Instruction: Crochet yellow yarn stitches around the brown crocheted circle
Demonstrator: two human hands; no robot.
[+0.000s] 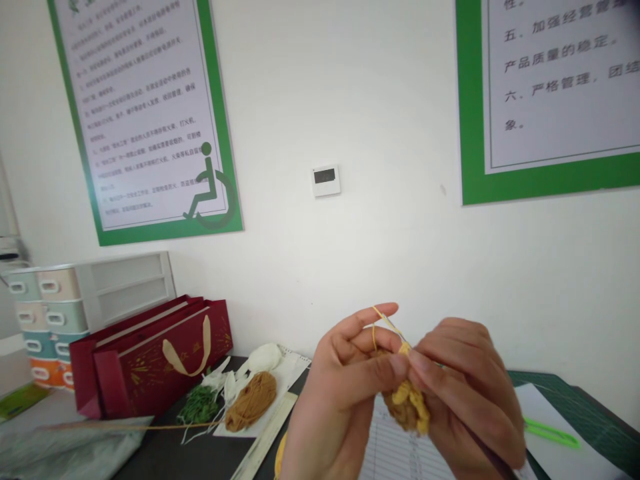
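My left hand [340, 377] pinches a small crochet piece [409, 407] of yellow and brown yarn between thumb and fingers. A strand of yellow yarn [374, 333] loops over its raised index finger and runs down to the work. Close against it on the right, my right hand [473, 380] is closed around a thin crochet hook [487, 455]. The hook's dark shaft shows below the palm, and its tip is at the top of the yellow stitches. The fingers hide most of the hook and part of the piece.
Left on the dark table lie a brown yarn ball [251, 401], green yarn [199, 404], white yarn [265, 358] and a ruler [265, 437]. Maroon gift bags [150, 360] stand before a drawer unit [63, 319]. To the right are a green cutter [553, 433], paper and a cutting mat [595, 413].
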